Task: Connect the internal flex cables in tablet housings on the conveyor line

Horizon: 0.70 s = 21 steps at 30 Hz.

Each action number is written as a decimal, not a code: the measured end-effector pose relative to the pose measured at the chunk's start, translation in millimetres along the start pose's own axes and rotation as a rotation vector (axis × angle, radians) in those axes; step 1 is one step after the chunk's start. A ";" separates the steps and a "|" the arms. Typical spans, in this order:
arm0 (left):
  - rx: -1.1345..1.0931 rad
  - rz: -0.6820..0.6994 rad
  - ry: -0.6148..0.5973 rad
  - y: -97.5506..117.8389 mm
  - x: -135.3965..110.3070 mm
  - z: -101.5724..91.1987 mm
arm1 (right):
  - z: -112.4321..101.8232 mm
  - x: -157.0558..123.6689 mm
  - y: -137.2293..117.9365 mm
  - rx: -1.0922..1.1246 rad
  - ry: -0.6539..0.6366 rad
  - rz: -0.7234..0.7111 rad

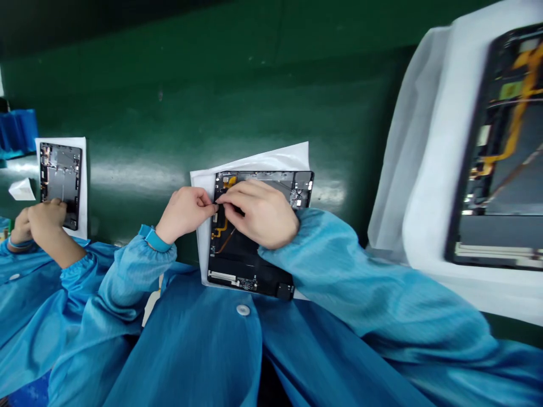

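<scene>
An opened tablet lies in front of me on a white foam sleeve, its inner parts facing up. Orange flex cables and a small circuit board show inside it. At the tablet's left edge, my left hand has thumb and forefinger pinched together. My right hand reaches across the tablet from the right, its fingertips pinched close beside the left ones at the same edge. Whatever lies between the fingertips of either hand is too small to make out. The right hand hides the tablet's middle.
A second opened tablet rests on white foam at the right, near the camera. To the left, a co-worker's hands work at another opened tablet. A blue bin stands on the green table.
</scene>
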<state>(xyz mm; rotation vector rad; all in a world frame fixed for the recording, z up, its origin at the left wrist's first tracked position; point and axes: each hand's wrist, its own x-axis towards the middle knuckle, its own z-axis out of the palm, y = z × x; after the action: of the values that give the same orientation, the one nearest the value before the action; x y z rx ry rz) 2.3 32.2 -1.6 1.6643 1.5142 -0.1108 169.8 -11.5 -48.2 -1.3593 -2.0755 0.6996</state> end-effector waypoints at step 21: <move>0.590 0.403 -0.130 27.0 15.0 -15.9 | -16.1 -28.5 0.3 -0.362 0.020 -0.114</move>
<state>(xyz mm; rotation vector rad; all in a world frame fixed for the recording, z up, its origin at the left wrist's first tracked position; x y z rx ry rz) 21.8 56.6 13.7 2.3455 1.0732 -0.4729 190.6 -35.9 -41.7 -1.4119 -2.3209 0.2675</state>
